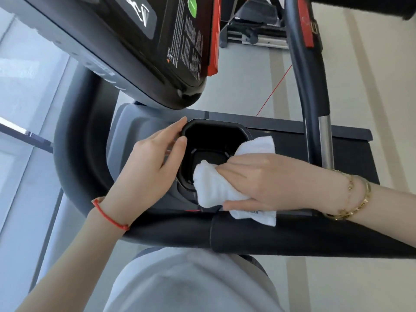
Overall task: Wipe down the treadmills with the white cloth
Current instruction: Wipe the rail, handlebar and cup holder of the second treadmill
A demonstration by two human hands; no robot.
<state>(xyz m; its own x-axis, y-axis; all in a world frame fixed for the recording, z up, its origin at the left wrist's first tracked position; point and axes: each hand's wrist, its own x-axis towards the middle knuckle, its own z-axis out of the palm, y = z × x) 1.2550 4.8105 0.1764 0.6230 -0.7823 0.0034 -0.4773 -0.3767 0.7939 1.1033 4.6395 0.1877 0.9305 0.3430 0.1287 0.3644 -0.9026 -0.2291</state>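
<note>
I stand at a treadmill; its black console [144, 41] tilts above a grey tray with a black cup holder [213, 134]. My right hand [258, 179] grips a crumpled white cloth [213, 188] and presses it against the near rim of the cup holder, one corner reaching inside. Part of the cloth sticks out behind the hand. My left hand [148, 158] rests flat on the grey tray, fingertips touching the cup holder's left rim, holding nothing.
A thick black handrail [281, 235] runs across in front of my body. A dark upright bar [313, 104] with a chrome section rises at right. A red safety cord [274, 91] hangs down. Another machine [254, 30] stands behind on the pale floor.
</note>
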